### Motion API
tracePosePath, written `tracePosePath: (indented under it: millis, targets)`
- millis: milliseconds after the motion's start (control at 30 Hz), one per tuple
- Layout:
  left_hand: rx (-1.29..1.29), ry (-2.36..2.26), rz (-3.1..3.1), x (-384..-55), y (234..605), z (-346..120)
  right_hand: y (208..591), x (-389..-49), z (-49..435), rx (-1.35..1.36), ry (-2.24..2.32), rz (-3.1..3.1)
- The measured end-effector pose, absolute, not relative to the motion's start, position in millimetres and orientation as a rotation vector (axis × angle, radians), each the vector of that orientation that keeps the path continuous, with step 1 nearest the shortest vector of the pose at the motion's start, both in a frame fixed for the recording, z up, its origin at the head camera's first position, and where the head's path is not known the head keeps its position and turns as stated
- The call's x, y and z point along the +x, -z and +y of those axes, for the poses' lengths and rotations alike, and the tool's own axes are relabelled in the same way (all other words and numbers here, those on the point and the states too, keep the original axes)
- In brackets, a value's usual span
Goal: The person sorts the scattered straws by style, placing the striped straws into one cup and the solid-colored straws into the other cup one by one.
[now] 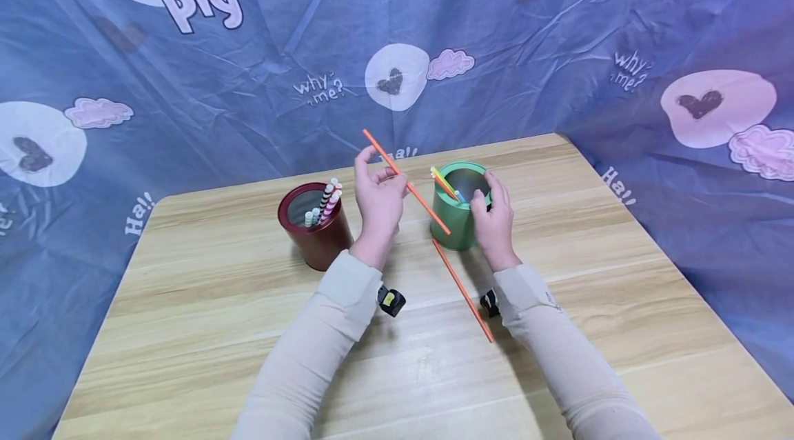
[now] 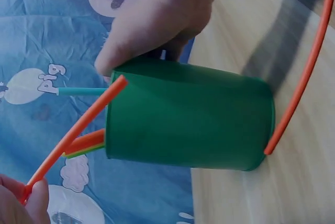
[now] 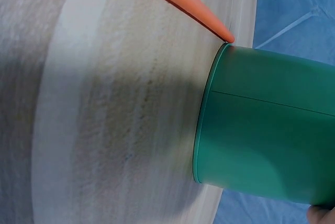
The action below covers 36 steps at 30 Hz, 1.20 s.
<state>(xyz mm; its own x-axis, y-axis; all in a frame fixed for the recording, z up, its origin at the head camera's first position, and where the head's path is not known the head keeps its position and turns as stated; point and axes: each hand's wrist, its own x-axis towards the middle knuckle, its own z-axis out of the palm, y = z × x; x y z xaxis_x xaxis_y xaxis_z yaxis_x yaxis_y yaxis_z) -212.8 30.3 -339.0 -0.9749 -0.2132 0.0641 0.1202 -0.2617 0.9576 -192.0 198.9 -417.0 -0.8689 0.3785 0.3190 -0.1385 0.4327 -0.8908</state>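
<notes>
My left hand (image 1: 380, 204) pinches an orange straw (image 1: 424, 201) between thumb and fingertips. The straw slants down to the right, its lower end in front of the green can (image 1: 455, 223). On the can's right side, my right hand (image 1: 494, 216) grips the rim, thumb toward me and fingers over the far edge. Inside the can lean several straws (image 1: 442, 183), orange, yellow-green and blue. A second orange straw (image 1: 462, 291) lies on the table, its far end close to the can's base. In the left wrist view the held straw (image 2: 78, 127) crosses before the can's mouth.
A dark red can (image 1: 319, 240) stands to the left, holding several striped straws (image 1: 329, 200). The wooden table (image 1: 205, 302) ends at a blue printed cloth (image 1: 260, 109) behind and at both sides. Black wrist cameras (image 1: 391, 301) hang below both sleeves.
</notes>
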Motion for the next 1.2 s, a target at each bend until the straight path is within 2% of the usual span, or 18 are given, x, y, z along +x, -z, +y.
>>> tracePosePath:
  millis: [533,1200]
  targets:
    - [-0.137,2.273,-1.37,-206.0,330.5,36.9,419.6,-192.1,201.7,-0.201,-1.418,-2.202]
    - [-0.234,2.096,-1.524,-205.3,353.0,52.5,422.7,-193.7,202.7,-0.192,-1.424,-2.201]
